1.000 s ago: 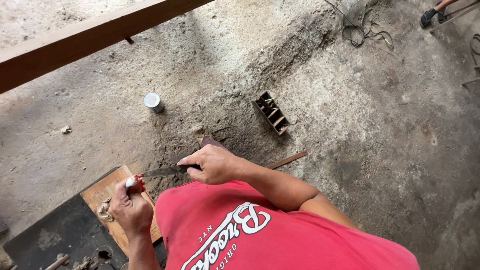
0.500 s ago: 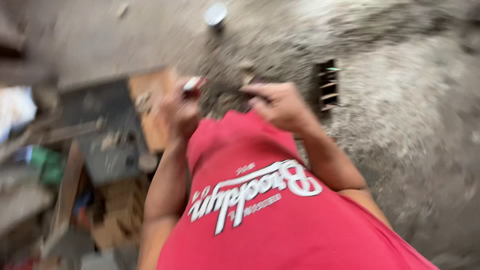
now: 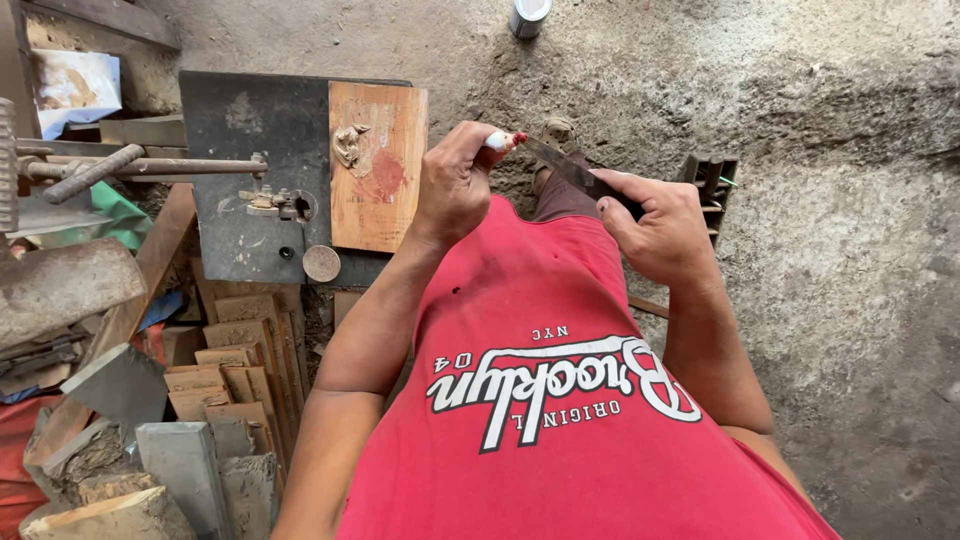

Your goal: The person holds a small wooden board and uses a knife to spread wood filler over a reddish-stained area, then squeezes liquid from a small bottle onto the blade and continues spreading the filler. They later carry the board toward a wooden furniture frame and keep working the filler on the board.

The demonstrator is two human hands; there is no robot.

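Head view: nearest the camera is the person's red shirt (image 3: 560,400), and just beyond it both hands work in front of the chest. The left hand (image 3: 455,185) is clenched around a small red-and-white stick (image 3: 503,141), whose tip pokes out above the thumb. The right hand (image 3: 660,225) has its grip closed on the handle of a dark knife (image 3: 565,167), the blade slanting up to meet the stick's tip. The blade points toward the left thumb; if it slips off the narrow tip under pressure, it could likely nick that thumb or knuckle, and a hard stroke could snap the tip.

Past the hands, on the left, a wooden board (image 3: 378,165) lies on a dark metal tabletop (image 3: 255,150) with a bar clamp (image 3: 150,165), and stacked wood blocks (image 3: 235,370) sit below. Farther off, a small tin (image 3: 528,14) stands on the dirt floor (image 3: 850,120), and a dark slotted block (image 3: 712,180) lies beyond the right hand.

Compared with a second ago, the view has swung left, so the tabletop and wood pile now show, while the hands hold the same pose on knife and stick.
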